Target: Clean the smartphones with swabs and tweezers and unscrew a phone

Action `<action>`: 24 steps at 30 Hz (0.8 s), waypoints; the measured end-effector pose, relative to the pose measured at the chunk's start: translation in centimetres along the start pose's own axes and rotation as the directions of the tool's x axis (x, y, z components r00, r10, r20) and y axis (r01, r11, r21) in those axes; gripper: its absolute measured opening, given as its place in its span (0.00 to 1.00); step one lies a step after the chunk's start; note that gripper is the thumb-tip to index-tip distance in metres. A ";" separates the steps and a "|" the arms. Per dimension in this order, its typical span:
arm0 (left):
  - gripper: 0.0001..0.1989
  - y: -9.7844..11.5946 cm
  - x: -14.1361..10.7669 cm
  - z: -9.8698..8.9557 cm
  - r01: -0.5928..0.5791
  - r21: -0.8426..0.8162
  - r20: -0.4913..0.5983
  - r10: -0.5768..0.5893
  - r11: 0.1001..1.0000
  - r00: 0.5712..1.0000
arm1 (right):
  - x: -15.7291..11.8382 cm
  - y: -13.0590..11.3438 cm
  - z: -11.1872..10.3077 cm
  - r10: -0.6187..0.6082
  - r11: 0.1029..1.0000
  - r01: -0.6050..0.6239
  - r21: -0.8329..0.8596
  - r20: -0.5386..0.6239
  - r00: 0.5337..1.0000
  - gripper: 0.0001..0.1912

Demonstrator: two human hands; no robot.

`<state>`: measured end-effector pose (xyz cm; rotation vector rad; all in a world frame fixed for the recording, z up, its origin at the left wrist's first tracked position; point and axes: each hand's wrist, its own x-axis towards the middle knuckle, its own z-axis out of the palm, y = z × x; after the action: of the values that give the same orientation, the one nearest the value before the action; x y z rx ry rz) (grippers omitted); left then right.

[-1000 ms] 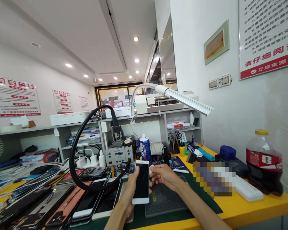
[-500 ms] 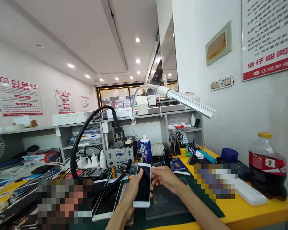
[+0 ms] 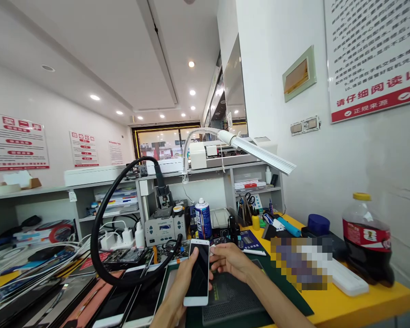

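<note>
A white smartphone (image 3: 198, 272) with a dark screen is upright, tilted back a little, in my left hand (image 3: 181, 282). The left thumb lies along its left edge, and fingertips show past its right side. My right hand (image 3: 234, 260) is at the phone's upper right edge with thumb and forefinger pinched together. Something small and pale seems to be at those fingertips, too small to name. Under both hands lies a dark perforated pad (image 3: 232, 300) on a green mat (image 3: 287, 291).
Several phones and screens (image 3: 116, 296) lie at the left beneath a thick black hose (image 3: 97, 228). A spray can (image 3: 202, 219) and a grey bench unit (image 3: 164, 230) stand behind the hands. At right are a cola bottle (image 3: 368, 241) and a long white case (image 3: 348, 275).
My view has turned slightly right and up, so the scene sits further left and a little lower. Both hands keep nearly the same hold at the phone.
</note>
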<state>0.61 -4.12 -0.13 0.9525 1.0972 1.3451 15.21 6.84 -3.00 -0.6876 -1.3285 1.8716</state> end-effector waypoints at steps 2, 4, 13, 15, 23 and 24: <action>0.31 0.1 0.0 0.0 -0.004 0.006 0.008 0.004 1.000 1.000 | 0.0 -0.1 0.0 0.008 1.000 -0.008 0.009 0.003 1.000 0.19; 0.32 0.2 -0.1 0.0 -0.002 0.000 -0.003 0.002 1.000 1.000 | 0.1 -0.1 0.1 0.013 1.000 -0.013 0.018 0.010 1.000 0.19; 0.29 0.8 -0.4 0.2 0.002 -0.047 -0.008 -0.002 0.999 1.000 | 0.5 -0.2 0.7 0.014 0.999 -0.014 0.031 0.022 1.000 0.18; 0.29 0.8 -0.4 0.2 -0.012 -0.047 -0.005 0.011 0.999 1.000 | 0.5 -0.2 0.7 0.015 0.999 -0.015 0.034 0.020 1.000 0.18; 0.30 0.4 -0.1 -0.1 0.007 -0.079 0.002 -0.007 0.997 1.000 | 0.3 -0.1 0.5 0.046 0.996 -0.048 0.075 0.028 0.999 0.17; 0.30 0.3 0.0 -0.2 0.010 -0.081 -0.001 -0.010 0.997 1.000 | 0.2 -0.2 0.4 0.051 0.995 -0.053 0.084 0.029 0.998 0.17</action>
<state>0.30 -4.08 0.14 0.8857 1.0391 1.3725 14.79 6.80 -2.71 -0.6606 -1.2509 1.9735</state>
